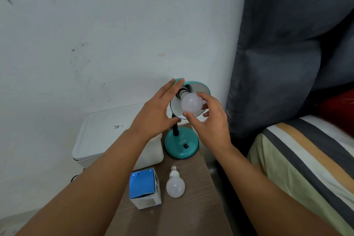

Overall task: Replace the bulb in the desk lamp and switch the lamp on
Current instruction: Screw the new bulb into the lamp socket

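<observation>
A teal desk lamp stands on a narrow wooden table, its round base carrying a black rocker switch. Its shade tilts toward me. A white bulb sits at the shade's mouth with its metal screw base showing at the socket. My right hand holds this bulb with thumb and fingertips curled round it. My left hand holds the shade's left side, fingers stretched over its top edge and thumb under the rim. A second white bulb lies loose on the table beside a blue bulb box.
A white lidded bin stands left of the table against the white wall. A bed with a striped sheet and a dark grey padded headboard is on the right. The wooden table is narrow, with edges close to the lamp base.
</observation>
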Demonstrator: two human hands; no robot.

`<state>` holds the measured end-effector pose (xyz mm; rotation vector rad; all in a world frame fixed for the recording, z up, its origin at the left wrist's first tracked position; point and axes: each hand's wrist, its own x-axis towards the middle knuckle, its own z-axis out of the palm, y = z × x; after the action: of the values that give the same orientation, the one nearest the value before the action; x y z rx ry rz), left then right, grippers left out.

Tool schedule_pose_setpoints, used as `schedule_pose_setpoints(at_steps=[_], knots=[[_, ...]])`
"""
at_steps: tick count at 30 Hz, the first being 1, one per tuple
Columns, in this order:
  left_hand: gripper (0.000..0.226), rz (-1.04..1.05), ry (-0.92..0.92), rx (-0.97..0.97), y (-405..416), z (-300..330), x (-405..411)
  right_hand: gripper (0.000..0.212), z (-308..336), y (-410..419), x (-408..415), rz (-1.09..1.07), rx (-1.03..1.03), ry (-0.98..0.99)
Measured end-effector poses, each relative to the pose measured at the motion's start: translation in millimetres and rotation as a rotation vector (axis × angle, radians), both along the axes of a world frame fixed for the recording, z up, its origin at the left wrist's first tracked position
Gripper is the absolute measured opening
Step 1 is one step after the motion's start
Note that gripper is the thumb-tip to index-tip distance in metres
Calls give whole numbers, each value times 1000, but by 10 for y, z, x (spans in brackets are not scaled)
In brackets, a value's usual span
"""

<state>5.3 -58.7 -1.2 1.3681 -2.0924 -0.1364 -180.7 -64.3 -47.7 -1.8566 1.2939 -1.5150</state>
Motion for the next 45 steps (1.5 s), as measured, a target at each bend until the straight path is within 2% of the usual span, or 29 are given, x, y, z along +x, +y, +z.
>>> schedule_pose_setpoints(at_steps=[3,10,16,25,37,45], knots=[[109,-22,-29,4,-6,25,-7,61,-3,-21,-2,16,4,4],[103,-54,68,18,-21,-38,0,58,-14,-37,24,16,-62,122],[102,-55,70,20,-37,-37,14,70,-6,-13,71,29,-36,119],[100,-46,57,30,-27,-32,14,68,34,-21,102,-1,-16,47],[102,-38,46,38,-22,-22,15,61,82,-4,99,12,-65,163],[100,-53,65,45,-23,-11,26,61,56,-2,88,-71,-117,265]])
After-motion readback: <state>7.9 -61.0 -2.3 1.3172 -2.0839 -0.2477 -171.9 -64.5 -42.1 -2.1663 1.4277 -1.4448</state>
